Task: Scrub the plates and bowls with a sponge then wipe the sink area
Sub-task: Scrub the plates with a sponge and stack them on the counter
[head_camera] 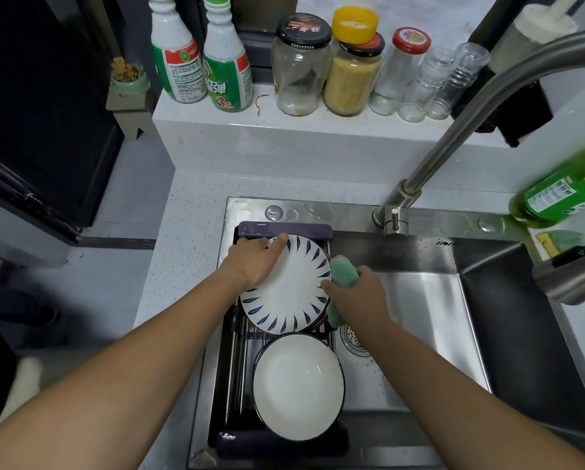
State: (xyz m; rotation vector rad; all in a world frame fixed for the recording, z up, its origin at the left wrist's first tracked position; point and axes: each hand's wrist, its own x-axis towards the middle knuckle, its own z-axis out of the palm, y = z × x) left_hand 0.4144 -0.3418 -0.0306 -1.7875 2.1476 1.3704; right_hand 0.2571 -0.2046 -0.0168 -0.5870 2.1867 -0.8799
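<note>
At frame centre, the plate [289, 296] is gripped at its rim by the left hand [255, 262]; the sponge [343, 273], clenched in the right hand [360, 300], should be swept across its face.

Both forearms bare, reaching forward from lower corners, converging. Left hand [255, 262] palm down — fingers curled over far-left rim of plate [284, 286], index extended along edge. Right hand [355, 296] back up, fingers wrapped round sponge [343, 276] — thumb tip at plate's right rim.
</note>
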